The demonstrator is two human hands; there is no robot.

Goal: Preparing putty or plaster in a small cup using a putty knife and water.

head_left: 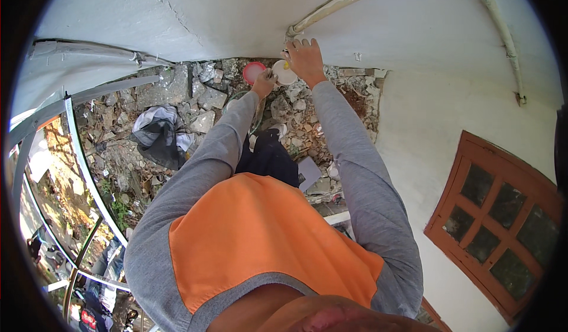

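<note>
My right hand (pixel 306 60) is raised against the white wall, just under the lower end of a beige pipe (pixel 343 4). Its fingers are spread, and the palm side is hidden. Lower and to the left, my left hand (pixel 264 86) has its fingers drawn together; what they hold, if anything, is too small to make out. Beyond that hand are a round red-rimmed container (pixel 253 70) with a pinkish inside and a round white container (pixel 285 76). Something yellow (pixel 287 65) shows at the white one's far edge. A thin greenish hose (pixel 258 119) hangs below my left hand.
Broken stone and rubble (pixel 207 98) cover the ground along the wall. A grey and white cloth bundle (pixel 158 132) lies to the left, near a curved metal frame (pixel 89 160). At right, a brown wooden window (pixel 497 214) stands out from the wall, below another pipe (pixel 503 30).
</note>
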